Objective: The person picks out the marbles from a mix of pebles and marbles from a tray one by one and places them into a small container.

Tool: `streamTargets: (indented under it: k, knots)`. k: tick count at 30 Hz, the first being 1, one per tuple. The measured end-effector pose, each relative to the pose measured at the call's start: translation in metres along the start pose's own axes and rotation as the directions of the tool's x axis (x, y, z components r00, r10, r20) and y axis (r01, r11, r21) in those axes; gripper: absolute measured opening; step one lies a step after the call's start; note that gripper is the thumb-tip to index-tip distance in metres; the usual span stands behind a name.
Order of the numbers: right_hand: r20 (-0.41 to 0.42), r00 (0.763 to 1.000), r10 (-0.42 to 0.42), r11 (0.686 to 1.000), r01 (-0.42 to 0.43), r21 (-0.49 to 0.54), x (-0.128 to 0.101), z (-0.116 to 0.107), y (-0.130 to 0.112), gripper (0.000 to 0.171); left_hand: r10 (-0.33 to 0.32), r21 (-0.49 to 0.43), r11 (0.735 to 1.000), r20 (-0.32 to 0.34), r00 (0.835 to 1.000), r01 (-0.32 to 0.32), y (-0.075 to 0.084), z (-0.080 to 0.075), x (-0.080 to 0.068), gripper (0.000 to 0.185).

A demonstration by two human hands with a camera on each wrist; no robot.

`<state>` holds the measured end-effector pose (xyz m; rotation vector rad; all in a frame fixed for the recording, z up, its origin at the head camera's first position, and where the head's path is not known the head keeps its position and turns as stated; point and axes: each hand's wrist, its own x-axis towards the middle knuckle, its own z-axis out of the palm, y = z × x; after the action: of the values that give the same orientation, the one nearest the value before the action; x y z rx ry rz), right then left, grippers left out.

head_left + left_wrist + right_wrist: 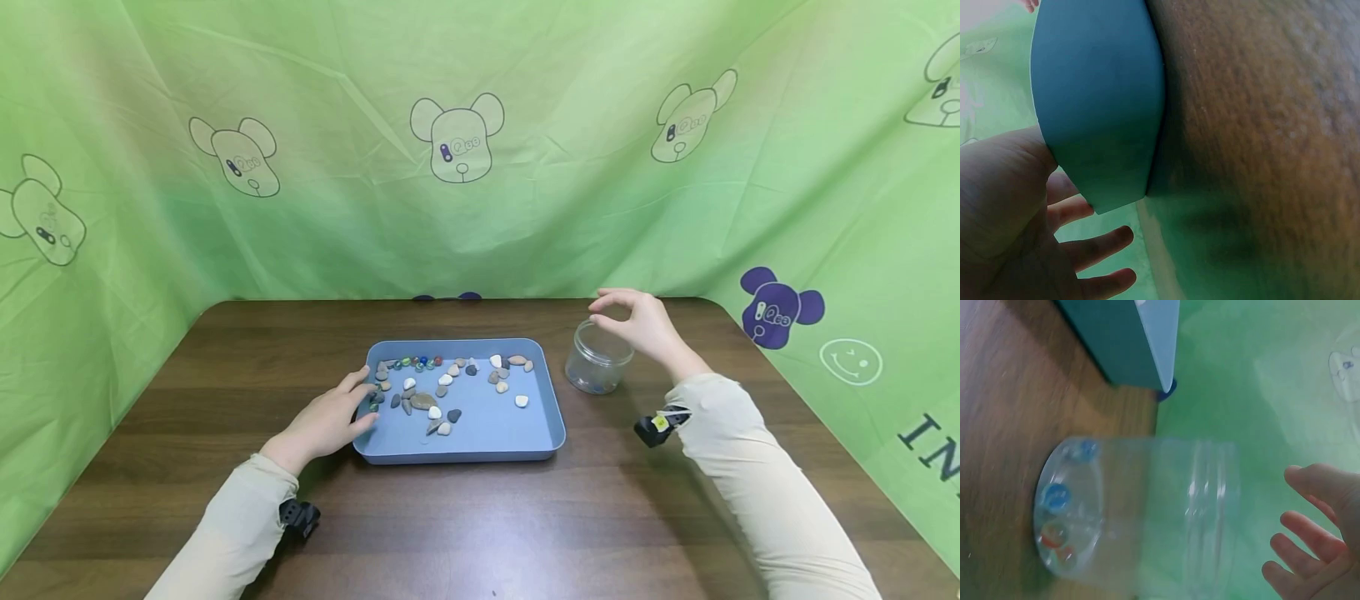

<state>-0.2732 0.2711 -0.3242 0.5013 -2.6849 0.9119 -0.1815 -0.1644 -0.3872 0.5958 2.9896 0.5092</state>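
Note:
A blue tray (498, 433) holds grey, white and brown pebbles (423, 401) and a row of glass marbles (423, 361) along its far left edge. My left hand (322, 423) rests at the tray's left side, fingers spread loosely at the rim near a few more marbles. To the right of the tray stands a clear round jar (597, 371) without a lid. Several marbles (1056, 496), blue and reddish, lie on its bottom. Over the jar's mouth hovers my right hand (643, 327), thumb and fingers apart, with nothing between them.
The brown wooden table (465, 533) carries the tray and jar. A green curtain (337, 225) printed with bear heads hangs behind and along both sides. Each wrist wears a small black camera (300, 517).

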Motion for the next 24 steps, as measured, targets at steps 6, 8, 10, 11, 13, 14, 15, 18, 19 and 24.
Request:
streamTargets:
  k: [6,8,10,11,13,14,15,18,19,24]
  knots:
    - [-0.006,0.999,-0.04,0.998,0.04,0.041,0.004,0.006,-0.013,0.017,-0.007,0.007,1.0,-0.001,1.0,0.007,0.0,0.0,0.0,0.046]
    - [-0.005,0.999,-0.05,0.997,0.051,0.051,0.005,0.009,-0.017,0.017,-0.009,0.006,1.0,0.001,1.0,0.009,0.0,0.0,0.0,0.046]
    - [0.0,0.998,-0.055,0.997,0.055,0.06,0.007,0.011,-0.02,0.017,-0.009,0.003,1.0,0.003,1.0,0.009,0.0,0.0,0.0,0.046]
    - [0.005,0.999,-0.053,0.996,0.053,0.068,0.007,0.012,-0.022,0.017,-0.01,0.001,1.0,0.003,1.0,0.01,0.001,0.0,0.0,0.046]
    - [0.019,0.999,-0.051,0.995,0.049,0.082,0.009,0.014,-0.026,0.016,-0.012,-0.002,1.0,0.003,1.0,0.012,0.001,-0.001,0.0,0.047]
    - [0.026,0.998,-0.05,0.995,0.047,0.09,0.009,0.015,-0.029,0.016,-0.012,-0.002,1.0,0.002,1.0,0.012,0.001,-0.001,0.0,0.047]
    - [0.031,0.998,-0.049,0.994,0.046,0.094,0.01,0.017,-0.031,0.016,-0.011,0.0,1.0,0.002,1.0,0.011,0.001,-0.001,0.0,0.047]
    - [0.053,0.997,-0.052,0.993,0.047,0.105,0.011,0.02,-0.037,0.017,-0.008,0.006,1.0,0.002,1.0,0.008,0.001,-0.002,0.0,0.046]
    - [0.06,0.997,-0.053,0.993,0.046,0.109,0.011,0.021,-0.039,0.017,-0.005,0.009,1.0,0.002,1.0,0.005,0.001,-0.002,0.0,0.046]
    - [0.085,0.995,-0.061,0.99,0.049,0.134,0.013,0.028,-0.046,0.018,0.0,0.01,1.0,0.001,1.0,0.0,0.001,-0.001,0.0,0.046]
